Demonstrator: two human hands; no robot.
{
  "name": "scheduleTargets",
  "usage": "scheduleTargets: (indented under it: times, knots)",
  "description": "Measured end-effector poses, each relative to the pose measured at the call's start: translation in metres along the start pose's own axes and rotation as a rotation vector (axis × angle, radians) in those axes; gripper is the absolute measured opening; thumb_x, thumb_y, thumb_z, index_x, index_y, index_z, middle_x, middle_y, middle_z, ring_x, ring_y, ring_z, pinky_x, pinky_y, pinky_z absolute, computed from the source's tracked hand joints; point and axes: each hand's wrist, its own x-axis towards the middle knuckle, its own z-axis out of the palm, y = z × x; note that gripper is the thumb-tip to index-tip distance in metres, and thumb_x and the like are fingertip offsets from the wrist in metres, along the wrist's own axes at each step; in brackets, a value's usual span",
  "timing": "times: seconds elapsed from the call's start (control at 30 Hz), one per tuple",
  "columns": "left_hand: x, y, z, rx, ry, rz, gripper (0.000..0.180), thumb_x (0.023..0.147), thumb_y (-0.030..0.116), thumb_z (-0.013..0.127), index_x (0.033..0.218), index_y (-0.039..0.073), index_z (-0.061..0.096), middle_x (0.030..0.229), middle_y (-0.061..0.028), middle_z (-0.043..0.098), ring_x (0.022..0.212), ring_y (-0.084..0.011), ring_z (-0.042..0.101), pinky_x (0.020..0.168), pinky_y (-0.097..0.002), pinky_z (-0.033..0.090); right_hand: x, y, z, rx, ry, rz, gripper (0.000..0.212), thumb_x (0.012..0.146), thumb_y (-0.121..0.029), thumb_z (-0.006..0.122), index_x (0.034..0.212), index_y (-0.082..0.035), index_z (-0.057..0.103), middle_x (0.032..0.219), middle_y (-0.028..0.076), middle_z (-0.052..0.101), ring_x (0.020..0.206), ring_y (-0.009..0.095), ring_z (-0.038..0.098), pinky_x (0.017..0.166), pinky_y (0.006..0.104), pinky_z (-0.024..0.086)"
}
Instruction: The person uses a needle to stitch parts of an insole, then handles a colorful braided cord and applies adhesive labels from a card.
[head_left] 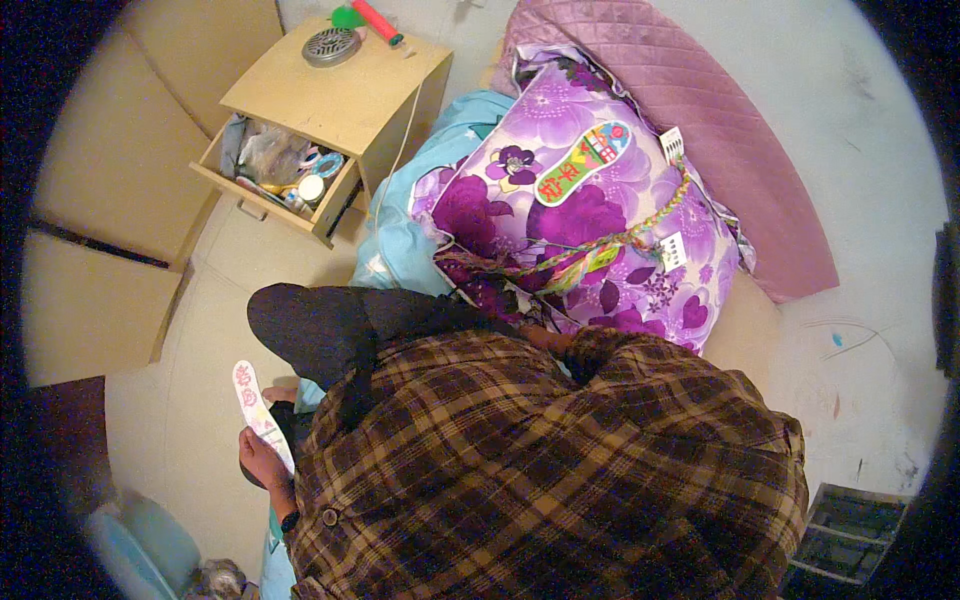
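I get warm, muted light from a source out of view, pale on the floor (210,320) ahead of the gripping left hand (263,460), dim on the plaid jacket (540,470) right of it, with grain in the blackened margins and cabinet (115,170) edges beyond bowing.

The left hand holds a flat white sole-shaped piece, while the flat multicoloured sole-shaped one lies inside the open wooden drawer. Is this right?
Not quite: the head view shows the multicoloured piece on the purple floral cushion, not inside the drawer. The left hand holds the white piece.
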Motion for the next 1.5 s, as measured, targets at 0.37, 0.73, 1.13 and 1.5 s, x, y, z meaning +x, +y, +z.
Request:
scheduleTargets:
  times: [0.37,0.73,1.13,1.5]
  knots:
    - [0.008,-0.023,0.001,-0.08,0.019,-0.074,0.028,0.088,0.018,0.039,0.064,0.002,0.04,0.058,0.0033,0.033,0.053,-0.005,0.028,0.045,-0.0211,0.026,-0.013,-0.102,-0.08,0.171,0.434,-0.193,0.035,0.066,-0.032,0.059,0.086,-0.003,0.058,0.074,0.019,0.058,0.066,0.032,0.056,0.06,0.0407,0.043]
    - [0.019,-0.044,-0.004,0.024,0.002,-0.061,0.025,0.087,0.016,0.039,0.073,-0.002,0.05,0.063,0.0003,0.044,0.055,-0.0075,0.036,0.049,-0.0212,0.032,0.046,-0.07,-0.072,0.192,0.098,0.087,0.027,0.071,-0.02,0.05,0.093,-0.006,0.057,0.075,0.014,0.06,0.064,0.027,0.056,0.059,0.0379,0.043]
    - [0.022,0.018,0.002,0.363,-0.016,-0.019,0.028,0.087,0.019,0.037,0.089,-0.003,0.054,0.072,-0.0156,0.056,0.062,-0.0226,0.052,0.059,-0.0325,0.042,0.062,-0.166,-0.085,-0.106,0.01,-0.095,0.032,0.073,-0.034,0.058,0.09,-0.007,0.059,0.083,0.014,0.059,0.079,0.029,0.056,0.071,0.0383,0.043]
    - [0.065,0.009,0.006,0.465,-0.136,0.067,0.026,0.084,0.019,0.04,0.076,-0.001,0.054,0.069,-0.0177,0.054,0.06,-0.0326,0.051,0.054,-0.0377,0.04,0.095,-0.194,-0.077,-0.509,-0.14,0.171,0.045,0.066,-0.04,0.061,0.082,0.002,0.056,0.081,0.021,0.057,0.072,0.033,0.056,0.062,0.0428,0.044]
